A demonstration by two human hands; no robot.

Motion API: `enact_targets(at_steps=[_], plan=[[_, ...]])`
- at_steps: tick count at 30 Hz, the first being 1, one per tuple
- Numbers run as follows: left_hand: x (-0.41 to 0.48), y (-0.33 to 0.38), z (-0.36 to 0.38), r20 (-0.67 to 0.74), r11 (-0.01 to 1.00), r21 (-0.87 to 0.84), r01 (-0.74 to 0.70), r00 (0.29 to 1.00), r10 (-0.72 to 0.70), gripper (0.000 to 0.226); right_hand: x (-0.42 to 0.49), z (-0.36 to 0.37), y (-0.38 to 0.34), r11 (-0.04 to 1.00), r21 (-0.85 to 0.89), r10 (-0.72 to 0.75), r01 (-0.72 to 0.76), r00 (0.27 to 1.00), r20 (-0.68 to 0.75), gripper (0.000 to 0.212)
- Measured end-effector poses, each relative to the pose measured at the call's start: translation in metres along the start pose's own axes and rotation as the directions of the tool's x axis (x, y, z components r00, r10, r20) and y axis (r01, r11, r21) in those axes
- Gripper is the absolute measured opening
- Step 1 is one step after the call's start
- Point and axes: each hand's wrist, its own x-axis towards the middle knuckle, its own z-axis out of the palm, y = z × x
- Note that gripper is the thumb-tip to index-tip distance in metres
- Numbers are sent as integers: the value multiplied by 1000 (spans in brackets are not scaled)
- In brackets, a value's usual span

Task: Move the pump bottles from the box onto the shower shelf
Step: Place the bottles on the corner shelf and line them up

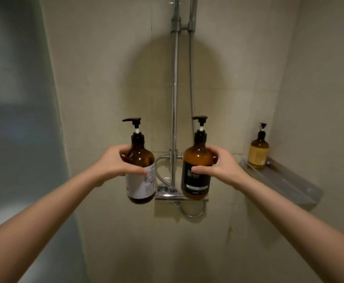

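Observation:
I hold two amber pump bottles upright in front of the shower wall. My left hand [117,164] grips a bottle with a white label [141,176], its black pump spout pointing left. My right hand [221,166] grips a bottle with a black shampoo label [196,172]. A third amber bottle with a yellow label [258,152] stands at the back end of the metal shower shelf [289,184] on the right wall. Both held bottles hang in the air, to the left of the shelf. No box is in view.
A chrome shower riser pipe [174,99] and hose run down the wall between the two held bottles. The chrome mixer valve [179,197] sits just below and behind them. A frosted glass panel [20,119] closes the left side.

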Motion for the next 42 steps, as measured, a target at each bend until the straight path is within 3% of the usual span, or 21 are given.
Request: enact_targets(at_steps=[11,19,31,36,42], plan=[[31,35,0,103,998,-9,-59,993,59,47,1,-31,-22,999,-1,49,-49,998,-27,74],[66,47,48,185,992,-71,-107,976,118,45,-11,-55,3,985,-59,151,-163,974,-170,76],[158,92,158,267,962,-156,-224,928,260,49,-3,-139,76,933,-80,292,-351,868,-402,57],[196,110,211,349,952,-194,-239,890,294,73,3,-174,104,896,-115,313,-429,793,-522,79],[232,125,266,373,941,-234,-245,871,320,45,3,-196,128,868,-108,320,-484,713,-624,77]])
